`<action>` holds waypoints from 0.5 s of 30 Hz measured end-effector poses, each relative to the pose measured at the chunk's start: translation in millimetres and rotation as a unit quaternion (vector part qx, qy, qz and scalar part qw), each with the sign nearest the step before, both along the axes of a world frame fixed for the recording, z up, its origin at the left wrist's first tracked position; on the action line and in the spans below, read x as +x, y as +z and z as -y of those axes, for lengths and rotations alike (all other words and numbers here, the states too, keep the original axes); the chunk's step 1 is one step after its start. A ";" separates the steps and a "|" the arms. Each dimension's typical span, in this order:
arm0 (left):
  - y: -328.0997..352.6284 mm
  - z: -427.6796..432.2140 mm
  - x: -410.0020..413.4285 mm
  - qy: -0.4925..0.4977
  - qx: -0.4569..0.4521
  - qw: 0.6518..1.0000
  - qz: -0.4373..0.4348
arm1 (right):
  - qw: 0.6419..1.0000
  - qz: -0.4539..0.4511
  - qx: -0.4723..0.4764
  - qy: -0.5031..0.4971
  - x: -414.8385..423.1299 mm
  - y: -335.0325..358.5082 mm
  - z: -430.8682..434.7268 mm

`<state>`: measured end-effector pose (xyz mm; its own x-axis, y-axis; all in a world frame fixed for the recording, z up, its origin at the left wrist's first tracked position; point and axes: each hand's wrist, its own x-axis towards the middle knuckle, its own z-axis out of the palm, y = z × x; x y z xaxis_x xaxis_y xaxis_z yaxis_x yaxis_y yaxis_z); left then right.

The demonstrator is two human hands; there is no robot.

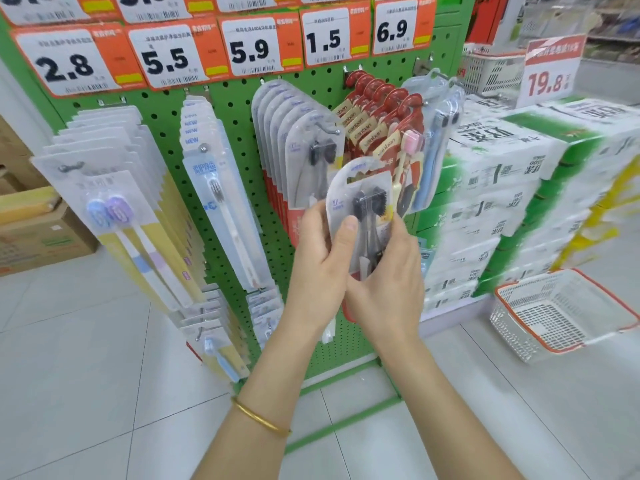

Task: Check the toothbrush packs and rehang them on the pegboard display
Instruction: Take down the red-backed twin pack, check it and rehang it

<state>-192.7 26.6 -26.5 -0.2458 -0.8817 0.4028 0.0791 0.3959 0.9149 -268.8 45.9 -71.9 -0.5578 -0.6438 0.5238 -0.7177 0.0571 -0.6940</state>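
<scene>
Left grip (318, 258): thumb flat on the front face, fingers curled behind, holding the clear plastic blister pack with two black-headed toothbrushes (360, 199). Right grip (388, 282): holding the same pack, fingers pinching its right edge and lower body from 4 o'clock.

Pack is upright in the air, in front of the green perforated pegboard (235, 109), off any hook.

Handling, as judged:
- Light; one hand would carry it
- Thin blister shell and card back, stiff enough to stay flat but likely to crease or dent under a hard squeeze
- Glossy face, probably slippery; hold by the edges, not the bubble
- For rehanging, best held low on the body, leaving the rounded top tab free

At 11 o'clock from the pack: row of matching clear packs (301, 133) on a thin metal peg hook (329, 130), the likely home.

At 12 to 1 o'clock: red-carded toothbrush packs (377, 109); beyond them a clear pack with a blue toothbrush (433, 143).

Above: white and orange "5.9" price tag (254, 46).

At 4 o'clock, on the floor: white plastic mesh basket with an orange rim (561, 313).

Hard to make out:
- Lower half of the held pack is covered by both hands
- Back of the card not shown
- Print too small and blurred to read
- Top tab shows a dark cut-out, shape unclear
- Cannot tell whether the cream-handled brush at its right edge belongs to a pack hanging behind it
</scene>
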 end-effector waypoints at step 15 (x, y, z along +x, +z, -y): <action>-82.2 -14.0 -78.8 0.144 0.320 0.930 -0.112 | 0.936 0.149 0.120 0.295 -114.8 -53.8 -50.3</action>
<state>-271.5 40.5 -108.7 0.0639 -0.9747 -0.2141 0.2706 -0.1896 0.9438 -383.7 96.2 -125.7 -0.1669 -0.9650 0.2025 -0.4492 -0.1084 -0.8868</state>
